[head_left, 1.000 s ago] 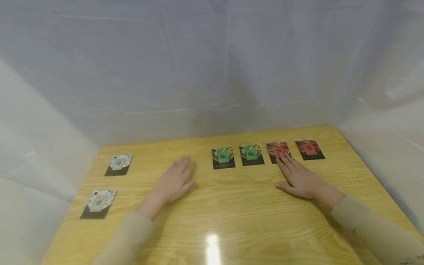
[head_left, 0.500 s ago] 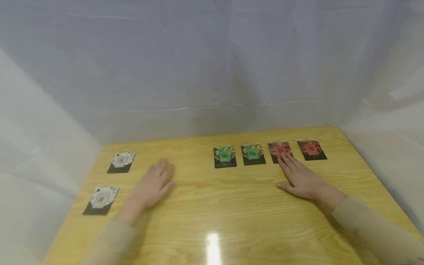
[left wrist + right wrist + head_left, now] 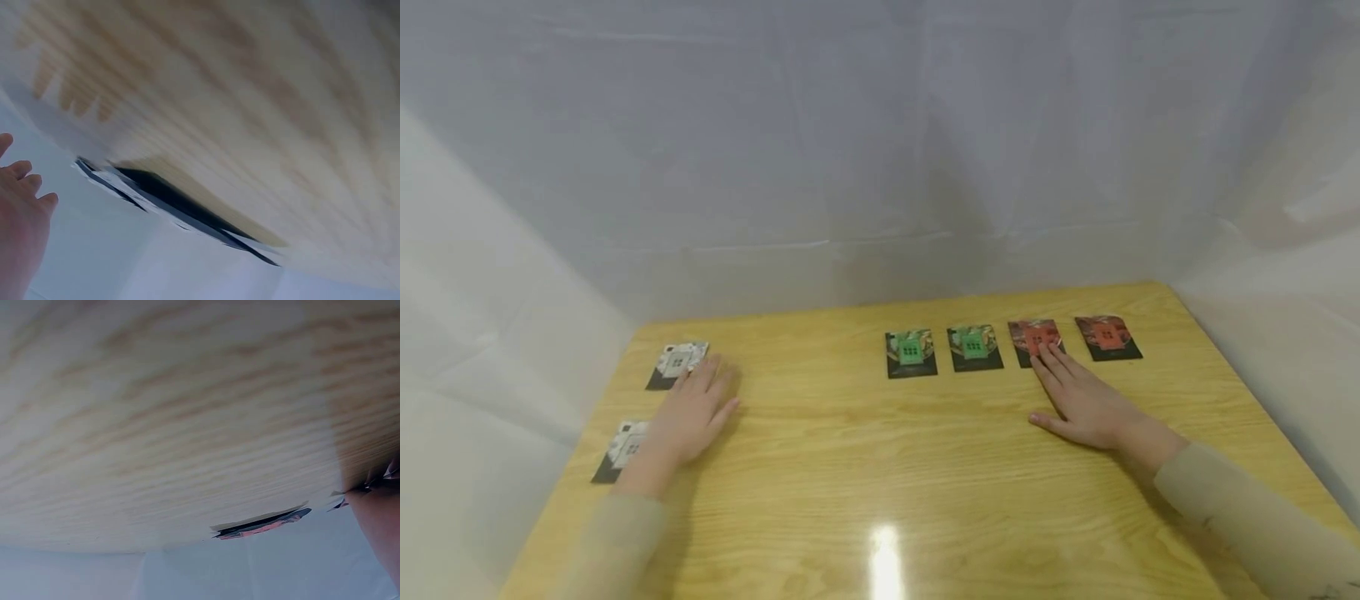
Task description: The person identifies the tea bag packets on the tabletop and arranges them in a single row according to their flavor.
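Fingers outstretched, my left hand [image 3: 688,417] is over the left side of the table, its fingertips at the lower right edge of the far white-and-black packet [image 3: 676,364]. Its wrist partly hides the near white-and-black packet [image 3: 625,450]. In the left wrist view, the left hand [image 3: 25,219] appears above the tabletop. My right hand [image 3: 1090,408] lies with straight fingers, the fingertips resting on the lower part of a red-and-black packet [image 3: 1028,333]. Right of it lies another red-and-black packet [image 3: 1108,337]. Two green-and-black packets [image 3: 912,352] lie to its left.
The wooden table [image 3: 850,467] has its back edge close to a hanging pale cloth [image 3: 775,167]. More pale cloth rises at the left and right. A bright light reflection shows near the table's front.
My left hand has moved left across the table, from the middle to the white-and-black packets. The right hand has stayed on the red-and-black packet.
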`<act>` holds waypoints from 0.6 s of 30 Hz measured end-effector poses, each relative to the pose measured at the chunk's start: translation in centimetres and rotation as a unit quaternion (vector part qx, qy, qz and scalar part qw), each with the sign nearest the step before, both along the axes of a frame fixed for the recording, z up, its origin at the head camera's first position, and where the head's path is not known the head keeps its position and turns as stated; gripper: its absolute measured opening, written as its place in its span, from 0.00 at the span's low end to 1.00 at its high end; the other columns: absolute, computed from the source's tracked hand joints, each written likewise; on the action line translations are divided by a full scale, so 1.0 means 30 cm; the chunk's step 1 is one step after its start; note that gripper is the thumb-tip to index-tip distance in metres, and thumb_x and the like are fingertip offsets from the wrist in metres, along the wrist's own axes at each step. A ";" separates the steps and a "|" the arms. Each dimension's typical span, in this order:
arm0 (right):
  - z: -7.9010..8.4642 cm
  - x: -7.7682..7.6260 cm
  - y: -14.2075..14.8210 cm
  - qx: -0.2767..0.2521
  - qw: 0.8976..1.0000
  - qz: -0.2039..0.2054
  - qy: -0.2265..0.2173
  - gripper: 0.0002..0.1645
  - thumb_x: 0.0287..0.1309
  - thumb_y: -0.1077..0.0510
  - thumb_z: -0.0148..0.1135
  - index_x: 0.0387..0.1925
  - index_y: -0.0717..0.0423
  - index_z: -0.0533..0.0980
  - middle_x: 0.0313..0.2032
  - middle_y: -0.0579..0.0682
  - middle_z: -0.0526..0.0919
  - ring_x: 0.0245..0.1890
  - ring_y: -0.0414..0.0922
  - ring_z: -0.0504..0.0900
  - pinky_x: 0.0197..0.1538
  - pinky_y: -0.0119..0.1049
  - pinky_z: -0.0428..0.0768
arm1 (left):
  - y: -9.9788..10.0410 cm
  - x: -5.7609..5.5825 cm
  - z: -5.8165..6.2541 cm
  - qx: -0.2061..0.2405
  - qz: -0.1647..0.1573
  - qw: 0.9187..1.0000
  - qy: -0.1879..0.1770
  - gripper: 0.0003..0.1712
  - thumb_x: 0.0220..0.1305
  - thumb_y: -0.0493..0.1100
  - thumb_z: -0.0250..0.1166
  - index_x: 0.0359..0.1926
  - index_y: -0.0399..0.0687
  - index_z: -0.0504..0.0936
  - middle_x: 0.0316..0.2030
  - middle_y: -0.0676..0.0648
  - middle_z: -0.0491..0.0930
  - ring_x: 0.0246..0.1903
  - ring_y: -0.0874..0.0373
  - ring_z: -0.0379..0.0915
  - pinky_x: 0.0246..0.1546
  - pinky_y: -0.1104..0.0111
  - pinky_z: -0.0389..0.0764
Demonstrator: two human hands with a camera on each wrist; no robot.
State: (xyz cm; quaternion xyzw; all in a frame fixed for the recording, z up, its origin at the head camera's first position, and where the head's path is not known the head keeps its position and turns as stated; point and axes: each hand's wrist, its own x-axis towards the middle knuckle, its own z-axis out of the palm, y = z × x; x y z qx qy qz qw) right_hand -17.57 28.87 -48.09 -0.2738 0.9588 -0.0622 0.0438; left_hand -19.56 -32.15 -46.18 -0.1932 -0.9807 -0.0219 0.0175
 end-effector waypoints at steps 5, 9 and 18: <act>-0.007 -0.004 0.005 0.006 1.000 -0.002 -0.010 0.55 0.78 0.35 0.54 0.81 0.74 0.50 0.83 0.73 0.46 0.84 0.70 0.44 0.84 0.65 0.51 | -0.074 -0.001 0.005 0.005 0.020 1.000 -0.006 0.35 0.84 0.52 0.51 0.79 0.33 0.62 0.79 0.21 0.53 0.79 0.23 0.49 0.78 0.30 0.53; -0.003 -0.001 0.005 0.009 1.000 0.000 -0.010 0.55 0.78 0.34 0.53 0.81 0.73 0.50 0.83 0.73 0.46 0.84 0.70 0.44 0.83 0.66 0.52 | -0.132 -0.010 0.000 0.006 0.027 1.000 -0.013 0.37 0.84 0.53 0.51 0.79 0.30 0.62 0.78 0.21 0.54 0.79 0.23 0.49 0.77 0.29 0.52; -0.005 -0.002 0.007 0.007 1.000 -0.003 -0.011 0.56 0.78 0.34 0.53 0.82 0.72 0.49 0.83 0.73 0.45 0.84 0.70 0.44 0.83 0.66 0.52 | -0.204 -0.023 0.024 0.023 0.022 0.998 -0.054 0.49 0.79 0.63 0.55 0.82 0.31 0.56 0.81 0.23 0.48 0.81 0.24 0.42 0.77 0.27 0.51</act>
